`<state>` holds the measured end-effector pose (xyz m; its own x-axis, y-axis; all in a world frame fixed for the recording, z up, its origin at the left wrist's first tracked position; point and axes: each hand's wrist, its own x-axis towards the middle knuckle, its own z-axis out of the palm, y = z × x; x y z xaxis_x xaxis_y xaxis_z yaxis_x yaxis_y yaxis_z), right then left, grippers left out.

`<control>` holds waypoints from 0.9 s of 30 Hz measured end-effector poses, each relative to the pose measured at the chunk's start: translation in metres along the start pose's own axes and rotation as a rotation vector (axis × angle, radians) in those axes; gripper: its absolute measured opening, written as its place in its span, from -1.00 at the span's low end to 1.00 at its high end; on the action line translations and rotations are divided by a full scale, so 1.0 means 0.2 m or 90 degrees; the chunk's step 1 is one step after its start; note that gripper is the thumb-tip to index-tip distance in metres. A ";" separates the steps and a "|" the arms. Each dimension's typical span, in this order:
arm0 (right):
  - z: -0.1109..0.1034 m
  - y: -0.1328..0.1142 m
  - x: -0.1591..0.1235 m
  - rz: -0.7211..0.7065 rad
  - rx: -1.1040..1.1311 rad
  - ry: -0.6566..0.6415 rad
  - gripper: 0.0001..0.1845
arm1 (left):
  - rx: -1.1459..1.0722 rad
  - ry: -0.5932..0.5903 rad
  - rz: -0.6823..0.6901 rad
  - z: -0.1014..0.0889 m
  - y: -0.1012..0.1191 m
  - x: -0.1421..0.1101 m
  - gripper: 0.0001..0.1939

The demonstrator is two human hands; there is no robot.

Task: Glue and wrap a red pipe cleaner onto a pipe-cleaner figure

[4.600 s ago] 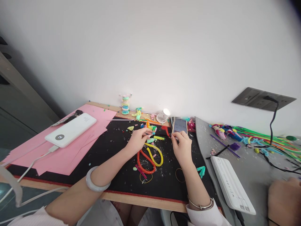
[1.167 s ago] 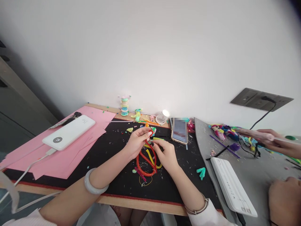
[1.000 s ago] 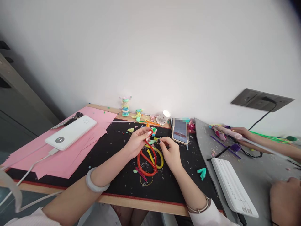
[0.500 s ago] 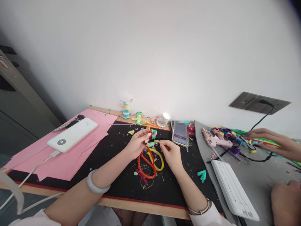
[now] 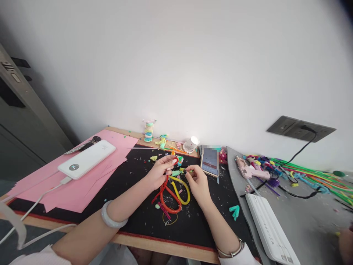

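Note:
My left hand (image 5: 161,170) is closed in a pinch on a red pipe cleaner (image 5: 171,211), whose long loop hangs down over the black mat (image 5: 138,206). A red bit shows at its fingertips. My right hand (image 5: 198,183) is a little to the right, with thumb and fingers closed together; what they hold, if anything, is too small to make out. Just left of those fingertips is a pale green piece (image 5: 175,173). A yellow pipe cleaner (image 5: 188,195) curves beneath the hands, beside the red loop. A thin rubber band (image 5: 171,223) lies nearer the front edge.
Pink paper (image 5: 91,191) and a white power bank (image 5: 86,159) are at left. A paper cup (image 5: 191,145) and phone (image 5: 210,162) stand behind. On the right lie a pink glue gun (image 5: 250,170), another power bank (image 5: 271,228), pipe cleaners (image 5: 317,176) and a co-worker's partly visible hand (image 5: 346,244).
My left hand has shifted slightly left and down, and a red end now sticks out left of the loop. The co-worker's upper hand has left the pipe cleaners at right.

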<state>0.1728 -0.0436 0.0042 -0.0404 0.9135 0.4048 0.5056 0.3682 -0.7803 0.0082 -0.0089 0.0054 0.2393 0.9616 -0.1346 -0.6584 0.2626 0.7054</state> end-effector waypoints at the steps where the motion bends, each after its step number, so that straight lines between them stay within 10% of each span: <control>1: 0.00 0.00 0.00 -0.010 0.001 0.002 -0.93 | 0.002 0.000 0.001 0.00 0.00 0.00 -0.75; 6: -0.01 -0.01 0.00 -0.041 -0.051 0.002 -0.66 | 0.004 0.011 0.000 0.00 0.00 0.01 -0.75; 27: -0.03 0.02 0.00 -0.038 -0.122 0.024 -0.63 | -0.008 0.027 -0.019 0.00 -0.01 0.04 -0.72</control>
<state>0.1803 -0.0430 0.0049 -0.0444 0.8826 0.4680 0.6578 0.3784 -0.6512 0.0113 -0.0023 0.0031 0.2293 0.9556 -0.1850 -0.6608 0.2924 0.6913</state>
